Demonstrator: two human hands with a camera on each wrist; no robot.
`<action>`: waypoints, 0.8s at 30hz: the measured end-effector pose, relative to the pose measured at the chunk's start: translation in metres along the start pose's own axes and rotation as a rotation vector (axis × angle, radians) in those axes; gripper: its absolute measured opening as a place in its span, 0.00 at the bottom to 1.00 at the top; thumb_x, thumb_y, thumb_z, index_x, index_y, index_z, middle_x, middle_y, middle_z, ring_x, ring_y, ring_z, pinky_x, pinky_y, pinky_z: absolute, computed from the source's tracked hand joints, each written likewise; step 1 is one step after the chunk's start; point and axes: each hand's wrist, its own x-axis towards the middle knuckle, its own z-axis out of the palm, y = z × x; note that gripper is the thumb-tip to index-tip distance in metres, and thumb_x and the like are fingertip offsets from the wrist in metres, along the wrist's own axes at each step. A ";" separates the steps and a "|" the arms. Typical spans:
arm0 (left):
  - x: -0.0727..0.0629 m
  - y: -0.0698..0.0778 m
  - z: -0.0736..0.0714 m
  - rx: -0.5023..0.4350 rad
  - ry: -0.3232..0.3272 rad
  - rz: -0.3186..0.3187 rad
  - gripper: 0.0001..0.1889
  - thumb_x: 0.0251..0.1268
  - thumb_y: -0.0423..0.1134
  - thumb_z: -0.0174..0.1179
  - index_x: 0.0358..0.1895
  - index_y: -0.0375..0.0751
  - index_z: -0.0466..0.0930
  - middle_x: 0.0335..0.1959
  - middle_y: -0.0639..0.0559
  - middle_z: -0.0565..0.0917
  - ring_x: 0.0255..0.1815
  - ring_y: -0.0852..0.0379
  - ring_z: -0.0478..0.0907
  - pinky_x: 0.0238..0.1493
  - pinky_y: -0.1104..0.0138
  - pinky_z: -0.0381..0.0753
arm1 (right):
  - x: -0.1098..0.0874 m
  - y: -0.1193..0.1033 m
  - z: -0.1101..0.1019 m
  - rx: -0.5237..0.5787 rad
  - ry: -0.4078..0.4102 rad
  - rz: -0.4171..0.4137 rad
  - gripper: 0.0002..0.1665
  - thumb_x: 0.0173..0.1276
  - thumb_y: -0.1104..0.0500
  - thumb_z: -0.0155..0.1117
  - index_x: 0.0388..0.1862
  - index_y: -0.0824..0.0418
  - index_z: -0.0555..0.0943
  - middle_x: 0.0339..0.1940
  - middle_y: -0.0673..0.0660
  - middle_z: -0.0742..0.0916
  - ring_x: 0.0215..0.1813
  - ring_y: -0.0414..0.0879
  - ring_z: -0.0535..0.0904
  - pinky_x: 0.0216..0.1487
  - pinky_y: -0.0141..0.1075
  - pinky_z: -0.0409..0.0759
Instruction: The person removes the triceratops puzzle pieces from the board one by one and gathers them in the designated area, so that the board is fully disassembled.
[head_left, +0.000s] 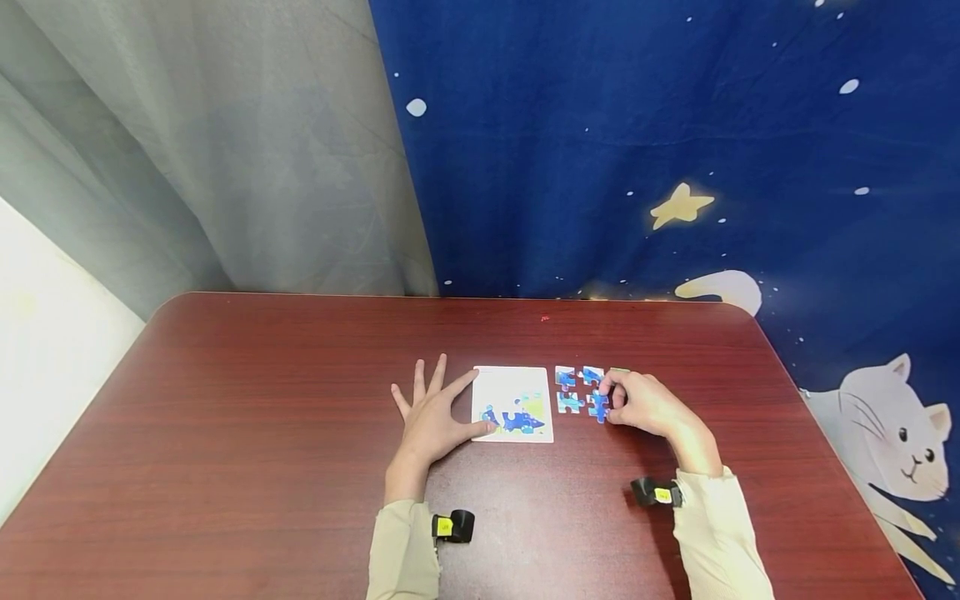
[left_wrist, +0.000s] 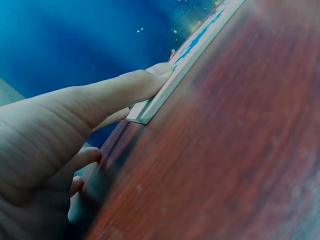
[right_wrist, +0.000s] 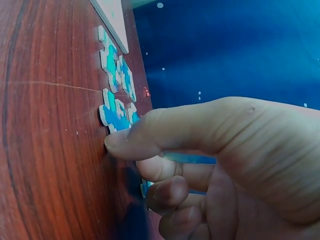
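On the reddish-brown tabletop [head_left: 262, 433], a flat white puzzle board [head_left: 510, 382] lies between the two hands, its lower part showing blue shapes with some yellow-green. The left hand [head_left: 433, 423] has its fingers spread wide and straight, thumb on the board's near left corner and index fingertip at the far left corner; the other fingers fan out away from it.

Just right of the board, four blue jigsaw pieces lie in two rows: a far-left piece [head_left: 565, 377], a far-right piece [head_left: 592, 375], a near-left piece [head_left: 570, 403] and a near-right piece [head_left: 598, 406]. The right hand [head_left: 651, 405] has its fingers curled, thumb and index pinching the right side of the near-right piece. A greenish piece [head_left: 619, 370] shows partly behind that hand.

Each wrist wears a black camera band, the left band [head_left: 463, 527] and the right band [head_left: 643, 491] both bearing a yellow label whose characters are too small to read. A tiny red mark [head_left: 545, 318] near the tabletop's far edge is likewise illegible.
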 end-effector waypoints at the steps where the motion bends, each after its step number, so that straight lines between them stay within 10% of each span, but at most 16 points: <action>1: 0.000 0.000 0.000 0.001 0.000 0.000 0.44 0.38 0.64 0.69 0.66 0.63 0.67 0.74 0.44 0.49 0.73 0.40 0.31 0.58 0.35 0.22 | 0.000 0.000 0.000 0.001 0.002 -0.001 0.16 0.48 0.67 0.71 0.35 0.61 0.75 0.20 0.49 0.74 0.23 0.43 0.67 0.30 0.37 0.67; 24: 0.001 0.000 0.000 -0.001 -0.008 -0.009 0.44 0.37 0.65 0.69 0.66 0.63 0.67 0.74 0.45 0.48 0.73 0.40 0.31 0.57 0.34 0.21 | 0.002 0.002 0.000 -0.010 0.025 0.004 0.17 0.48 0.67 0.70 0.37 0.63 0.75 0.20 0.49 0.75 0.24 0.42 0.68 0.32 0.38 0.68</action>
